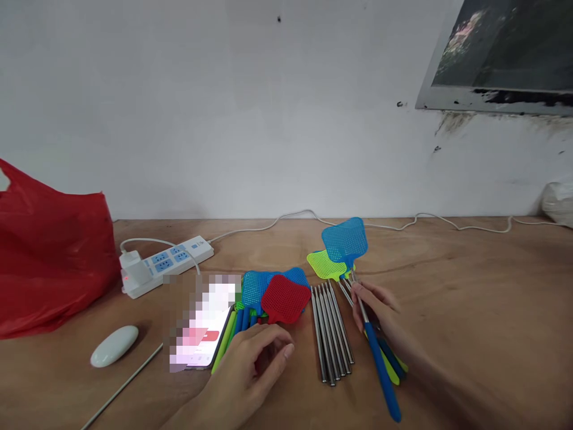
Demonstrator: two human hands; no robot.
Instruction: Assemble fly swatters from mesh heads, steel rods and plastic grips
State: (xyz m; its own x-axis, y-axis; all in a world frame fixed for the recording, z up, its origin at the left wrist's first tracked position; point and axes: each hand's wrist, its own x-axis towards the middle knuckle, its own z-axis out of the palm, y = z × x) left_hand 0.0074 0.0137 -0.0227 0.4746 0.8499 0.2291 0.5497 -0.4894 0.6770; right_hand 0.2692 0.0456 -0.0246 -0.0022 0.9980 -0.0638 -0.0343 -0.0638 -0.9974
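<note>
In my right hand (pixel 376 304) is a blue fly swatter (pixel 344 242), gripped by its metal shaft. Its mesh head points toward the wall, and its blue handle slants down to the right. Under it lie a yellow-green swatter head (pixel 323 264) and more handles, partly covered by my hand. My left hand (pixel 250 370) hovers by a pile of swatter parts, fingers curved and thumb apart; I see nothing gripped in it. Just beyond it rests a red swatter head (pixel 286 298) on top of blue ones (pixel 257 288). Several metal rods (pixel 331 334) lie side by side between my hands.
A lit phone (pixel 206 334) lies left of the pile, near a white computer mouse (pixel 114 346). Behind them is a white power strip (pixel 168 266) with a plug and cables. A red plastic bag (pixel 54 257) stands at far left. The wall borders the wooden table (pixel 483 298).
</note>
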